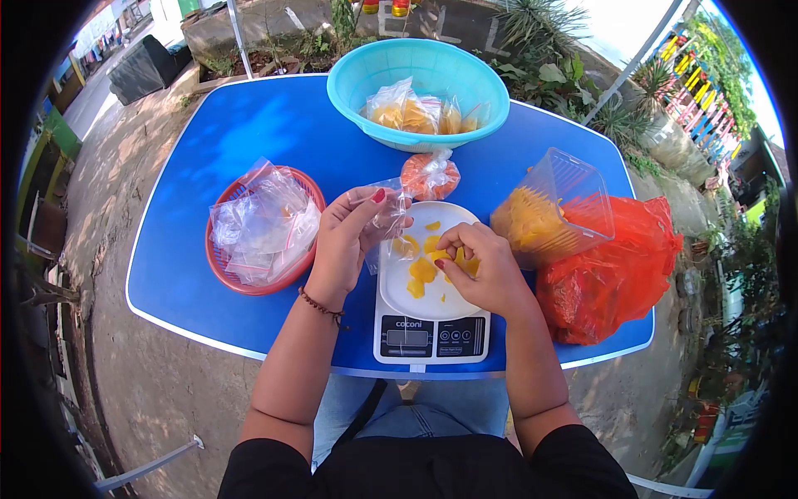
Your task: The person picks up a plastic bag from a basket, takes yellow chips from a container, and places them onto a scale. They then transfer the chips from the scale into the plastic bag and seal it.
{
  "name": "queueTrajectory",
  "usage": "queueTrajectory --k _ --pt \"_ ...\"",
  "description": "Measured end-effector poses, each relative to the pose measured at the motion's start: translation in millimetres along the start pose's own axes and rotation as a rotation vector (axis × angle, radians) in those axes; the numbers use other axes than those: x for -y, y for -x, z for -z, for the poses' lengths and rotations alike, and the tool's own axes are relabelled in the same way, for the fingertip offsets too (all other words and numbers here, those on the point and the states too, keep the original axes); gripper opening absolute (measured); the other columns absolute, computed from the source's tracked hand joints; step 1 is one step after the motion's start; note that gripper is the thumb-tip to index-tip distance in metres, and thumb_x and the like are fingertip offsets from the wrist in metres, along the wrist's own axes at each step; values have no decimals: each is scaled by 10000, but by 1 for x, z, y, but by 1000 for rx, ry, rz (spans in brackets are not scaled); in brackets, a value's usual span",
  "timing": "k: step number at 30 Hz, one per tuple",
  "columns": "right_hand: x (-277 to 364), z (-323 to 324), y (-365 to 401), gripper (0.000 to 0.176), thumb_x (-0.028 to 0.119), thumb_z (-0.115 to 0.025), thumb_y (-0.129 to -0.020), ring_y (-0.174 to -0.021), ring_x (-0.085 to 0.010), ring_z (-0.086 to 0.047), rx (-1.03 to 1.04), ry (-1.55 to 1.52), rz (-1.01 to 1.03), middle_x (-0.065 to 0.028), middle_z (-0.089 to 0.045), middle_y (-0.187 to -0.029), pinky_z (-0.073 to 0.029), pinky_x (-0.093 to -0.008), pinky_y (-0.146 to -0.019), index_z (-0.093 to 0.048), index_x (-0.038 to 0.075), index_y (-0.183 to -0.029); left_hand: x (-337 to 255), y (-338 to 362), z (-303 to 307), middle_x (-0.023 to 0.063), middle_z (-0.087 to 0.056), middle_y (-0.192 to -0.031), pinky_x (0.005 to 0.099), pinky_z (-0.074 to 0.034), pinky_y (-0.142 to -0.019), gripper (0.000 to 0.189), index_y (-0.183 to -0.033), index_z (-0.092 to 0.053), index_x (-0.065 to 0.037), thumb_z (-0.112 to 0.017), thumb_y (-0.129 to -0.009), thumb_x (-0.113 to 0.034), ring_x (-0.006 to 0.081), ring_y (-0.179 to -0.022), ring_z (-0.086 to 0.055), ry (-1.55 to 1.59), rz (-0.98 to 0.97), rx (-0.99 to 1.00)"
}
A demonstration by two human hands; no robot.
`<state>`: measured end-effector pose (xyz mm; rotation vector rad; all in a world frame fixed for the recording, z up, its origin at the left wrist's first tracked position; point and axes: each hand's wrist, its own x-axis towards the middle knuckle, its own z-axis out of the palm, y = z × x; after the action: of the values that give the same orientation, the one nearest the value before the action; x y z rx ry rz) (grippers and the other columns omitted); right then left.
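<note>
1 coconi kitchen scale parked near table edge, room leftward, 1 baggie gripped by left hand, right hand closed over scale

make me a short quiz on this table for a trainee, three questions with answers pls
1. What does the left hand hold?
2. True or false: the turquoise basin is empty.
3. What lies on the white plate of the scale?
a) spoons
b) yellow pieces
c) coins

Key:
1. A clear plastic bag.
2. False; filled bags are in it.
3. b
</note>
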<state>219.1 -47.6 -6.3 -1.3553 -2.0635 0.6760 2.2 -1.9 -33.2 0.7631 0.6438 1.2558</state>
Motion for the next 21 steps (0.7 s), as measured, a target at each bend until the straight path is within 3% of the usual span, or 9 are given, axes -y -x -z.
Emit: queueTrajectory --k 3,6,9,15,21 --pt "1 -3 -1 225 34 -732 -788 -931 -274 -605 -102 -50 -16 -86 -638 -930 -497 -377 -799 -634 57 -990 1 0 1 181 -719 -1042 347 -583 -821 218 -1083 -680 -17 -588 -990 -192 258 -906 -722 6 -3 16" --pt "-12 -12 -4 229 32 -727 -790 -953 -272 -606 -242 99 127 -82 -631 -958 -496 -381 -795 -658 70 -1005 1 0 2 183 -717 -1048 348 -583 -823 219 -1087 -679 -16 -584 -990 -187 259 -912 -721 19 -9 32" --pt "-8 -8 -3 212 38 -727 -766 -977 -272 -591 -251 162 209 -71 -609 -1023 -496 -379 -807 -695 90 -969 1 0 2 186 -715 -1053 350 -583 -824 217 -1093 -676 -14 -582 -987 -178 259 -917 -720 20 -12 37" --pt "4 -3 0 148 60 -729 -716 -1001 -278 -553 -44 188 148 -62 -566 -1117 -496 -371 -825 -715 98 -858 1 1 2 191 -714 -1055 351 -586 -830 218 -1102 -671 -8 -577 -981 -164 261 -926 -722 27 -25 50" --pt "-3 -6 -1 233 70 -755 -706 -997 -279 -553 -88 112 181 -67 -562 -1123 -499 -374 -840 -703 95 -932 1 1 4 187 -716 -1060 357 -586 -833 215 -1109 -664 -5 -576 -972 -144 259 -924 -725 -30 -32 68"
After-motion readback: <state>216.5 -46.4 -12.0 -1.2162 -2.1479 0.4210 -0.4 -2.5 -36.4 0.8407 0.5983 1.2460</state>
